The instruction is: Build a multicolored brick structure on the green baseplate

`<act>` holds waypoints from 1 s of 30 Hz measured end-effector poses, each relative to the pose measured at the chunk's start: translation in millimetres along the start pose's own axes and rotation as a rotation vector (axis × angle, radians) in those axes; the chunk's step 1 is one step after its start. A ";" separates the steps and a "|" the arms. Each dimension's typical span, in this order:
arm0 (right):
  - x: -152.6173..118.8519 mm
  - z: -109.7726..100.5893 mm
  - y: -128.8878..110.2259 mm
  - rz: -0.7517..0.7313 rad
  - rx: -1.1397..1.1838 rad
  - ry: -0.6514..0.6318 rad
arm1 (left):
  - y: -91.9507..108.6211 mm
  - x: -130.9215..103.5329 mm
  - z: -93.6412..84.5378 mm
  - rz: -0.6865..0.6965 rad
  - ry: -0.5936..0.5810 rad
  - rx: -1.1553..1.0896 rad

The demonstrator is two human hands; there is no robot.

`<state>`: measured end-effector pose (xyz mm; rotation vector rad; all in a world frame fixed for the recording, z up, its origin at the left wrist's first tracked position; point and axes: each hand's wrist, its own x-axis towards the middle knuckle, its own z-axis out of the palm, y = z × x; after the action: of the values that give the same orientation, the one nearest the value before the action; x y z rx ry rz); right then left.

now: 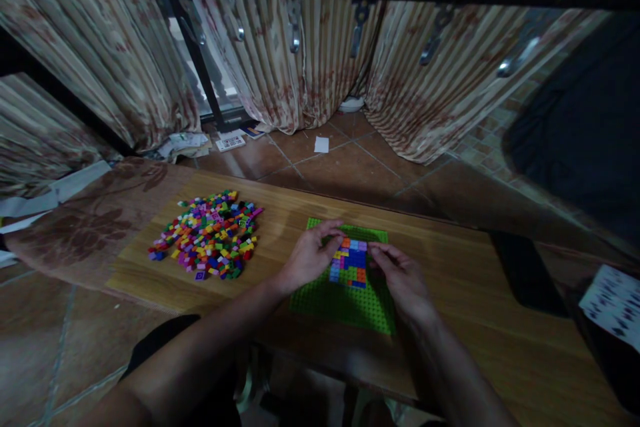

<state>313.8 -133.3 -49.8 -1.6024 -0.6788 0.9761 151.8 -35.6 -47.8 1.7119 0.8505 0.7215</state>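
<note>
A green studded baseplate [340,312] lies on the wooden table, with a patch of blue, orange, yellow, pink and light-blue bricks [354,260] pressed onto its middle. My left hand [313,253] is over the plate's left part, its thumb and fingers bent near the patch's upper left corner. At the patch's upper right edge is my right hand [403,273], with thumb and index finger close together. Whether either hand holds a brick is too small to tell. A large heap of loose colourful bricks [213,233] is spread on the table's left part.
The wooden table [440,253] extends to the right, where a black flat object [529,273] lies near its far edge. A patterned card or sheet [613,303] is at the far right. Curtains [320,60] hang behind, and papers [321,145] lie on the tiled floor.
</note>
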 end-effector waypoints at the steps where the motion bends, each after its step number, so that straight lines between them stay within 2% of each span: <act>1: 0.0 1.4 -0.1 0.004 0.009 -0.004 | -1.6 0.4 0.6 0.000 -0.001 -0.008; 9: 1.7 7.9 -1.1 0.004 0.065 0.016 | -4.8 1.9 1.0 0.018 -0.006 0.010; 30: 4.5 8.8 0.7 0.006 0.030 0.024 | -7.5 3.3 8.8 0.040 0.039 -0.021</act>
<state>308.4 -125.4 -52.3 -1.5887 -0.6405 0.9663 159.3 -36.0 -57.2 1.7050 0.8349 0.7908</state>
